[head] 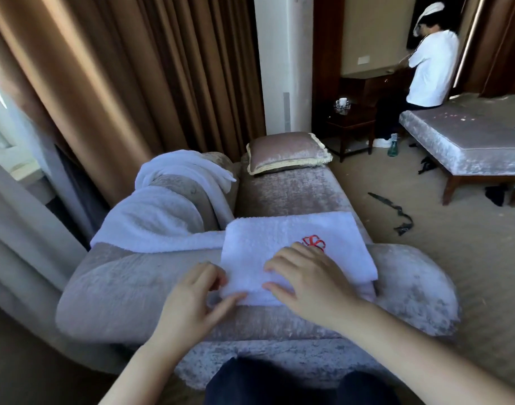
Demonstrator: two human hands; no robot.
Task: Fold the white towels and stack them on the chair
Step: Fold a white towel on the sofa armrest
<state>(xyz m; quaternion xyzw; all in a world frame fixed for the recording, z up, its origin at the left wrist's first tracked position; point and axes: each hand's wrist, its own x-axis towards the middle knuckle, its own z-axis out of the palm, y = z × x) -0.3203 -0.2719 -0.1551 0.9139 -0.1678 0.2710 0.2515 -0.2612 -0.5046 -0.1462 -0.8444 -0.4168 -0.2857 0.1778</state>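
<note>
A folded white towel (282, 244) with a red embroidered mark lies on the grey velvet chair (110, 290), across its seat and near edge. My right hand (306, 285) lies on the towel's near part, fingers bent over its front fold and thumb at the edge. My left hand (195, 296) is at the towel's near left corner, with fingers curled and the thumb touching the fold. Unfolded white towels (163, 211) hang over the chair's left arm and back.
A velvet cushion (288, 152) lies on the far end of the seat. Brown curtains hang to the left. A person in a white shirt sits on a grey bench (466, 147) at the far right. A black strap (396, 211) lies on the carpet.
</note>
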